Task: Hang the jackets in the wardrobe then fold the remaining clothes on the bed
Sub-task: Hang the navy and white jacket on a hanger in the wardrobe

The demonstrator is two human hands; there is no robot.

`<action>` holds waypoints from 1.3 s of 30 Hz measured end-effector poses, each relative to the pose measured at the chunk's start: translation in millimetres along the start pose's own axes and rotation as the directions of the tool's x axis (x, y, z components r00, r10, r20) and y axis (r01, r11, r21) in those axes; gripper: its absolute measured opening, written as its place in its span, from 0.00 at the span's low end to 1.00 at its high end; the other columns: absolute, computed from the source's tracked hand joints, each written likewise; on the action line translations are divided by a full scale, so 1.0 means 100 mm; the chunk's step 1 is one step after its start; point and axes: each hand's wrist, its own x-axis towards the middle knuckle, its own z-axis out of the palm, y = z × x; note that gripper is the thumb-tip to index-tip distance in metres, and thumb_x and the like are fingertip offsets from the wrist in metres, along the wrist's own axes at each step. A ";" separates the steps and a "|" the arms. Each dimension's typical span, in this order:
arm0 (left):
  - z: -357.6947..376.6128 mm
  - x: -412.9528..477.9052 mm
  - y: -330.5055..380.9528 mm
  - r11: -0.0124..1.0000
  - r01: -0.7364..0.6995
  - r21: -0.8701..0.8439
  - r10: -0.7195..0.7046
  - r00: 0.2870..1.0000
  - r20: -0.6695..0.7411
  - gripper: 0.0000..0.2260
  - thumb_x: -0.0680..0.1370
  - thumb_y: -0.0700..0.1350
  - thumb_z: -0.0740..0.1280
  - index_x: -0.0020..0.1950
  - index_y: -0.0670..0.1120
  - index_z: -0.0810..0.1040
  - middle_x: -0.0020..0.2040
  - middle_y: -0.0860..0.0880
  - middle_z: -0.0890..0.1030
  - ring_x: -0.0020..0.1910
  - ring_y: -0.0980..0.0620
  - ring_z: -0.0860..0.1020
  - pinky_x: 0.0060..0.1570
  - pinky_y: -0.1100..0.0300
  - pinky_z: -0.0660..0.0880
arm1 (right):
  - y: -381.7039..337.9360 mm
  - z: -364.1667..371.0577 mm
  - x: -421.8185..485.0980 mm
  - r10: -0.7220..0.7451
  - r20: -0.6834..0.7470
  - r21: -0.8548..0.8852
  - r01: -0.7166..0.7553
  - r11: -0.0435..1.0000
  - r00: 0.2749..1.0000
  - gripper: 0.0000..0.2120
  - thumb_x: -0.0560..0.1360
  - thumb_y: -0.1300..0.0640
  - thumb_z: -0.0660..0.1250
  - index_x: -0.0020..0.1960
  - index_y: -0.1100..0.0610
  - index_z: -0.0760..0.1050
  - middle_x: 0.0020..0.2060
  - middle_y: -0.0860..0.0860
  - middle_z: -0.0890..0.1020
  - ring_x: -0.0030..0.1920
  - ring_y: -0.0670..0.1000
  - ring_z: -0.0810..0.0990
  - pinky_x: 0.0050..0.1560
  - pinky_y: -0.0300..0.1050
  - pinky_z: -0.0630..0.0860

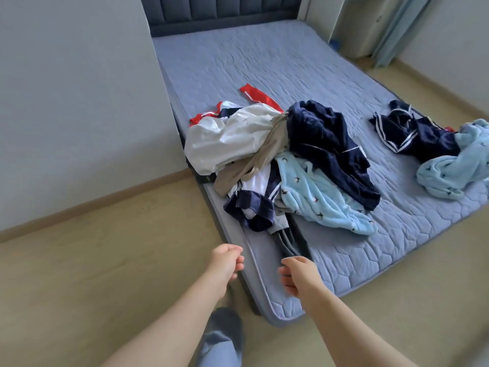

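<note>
Two bare forearms reach forward over the near corner of the bed (264,62), both hands empty.

Left hand (225,263) hovers above the floor just beside the mattress edge, fingers loosely curled toward the thumb and gripping nothing. The right hand (299,274) hangs over the mattress corner, back of the hand up, fingers likewise loosely bent and empty. A grey slipper (227,327) shows beneath the left forearm. Beyond the hands, a heap on the bed's left side holds, left to right, a white garment (225,139), a navy-and-white piece (248,205) at the near edge, a beige garment (264,154), a light blue fleece (317,197) and a dark navy garment (325,144). Well apart to the right, a striped navy garment (412,133) touches a second blue fleece (455,165).
</note>
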 end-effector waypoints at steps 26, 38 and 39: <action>1.35 3.11 0.50 0.923 0.384 0.012 -0.384 0.923 -0.015 0.13 0.80 0.44 0.61 0.64 0.45 0.71 0.55 0.47 0.76 0.50 0.49 0.77 0.46 0.58 0.72 | -0.25 0.11 2.62 0.385 -0.039 0.172 -0.373 0.912 0.922 0.07 0.77 0.63 0.58 0.43 0.57 0.72 0.34 0.53 0.74 0.28 0.49 0.68 0.21 0.32 0.66; 1.58 3.52 0.59 0.848 0.397 -0.350 -0.461 0.879 -0.120 0.28 0.75 0.51 0.69 0.72 0.47 0.64 0.71 0.48 0.68 0.69 0.48 0.68 0.65 0.53 0.65 | -0.25 0.00 2.79 0.369 0.031 0.165 -0.369 0.914 0.929 0.06 0.77 0.63 0.57 0.44 0.57 0.72 0.34 0.52 0.74 0.28 0.48 0.67 0.25 0.36 0.65; 1.53 3.53 0.61 0.836 0.418 -0.355 -0.489 0.862 -0.137 0.32 0.73 0.53 0.71 0.73 0.49 0.61 0.72 0.49 0.67 0.70 0.48 0.67 0.66 0.51 0.64 | -0.31 0.01 2.77 0.353 0.047 0.168 -0.356 0.919 0.934 0.06 0.77 0.63 0.57 0.44 0.57 0.72 0.34 0.52 0.74 0.28 0.48 0.67 0.25 0.36 0.65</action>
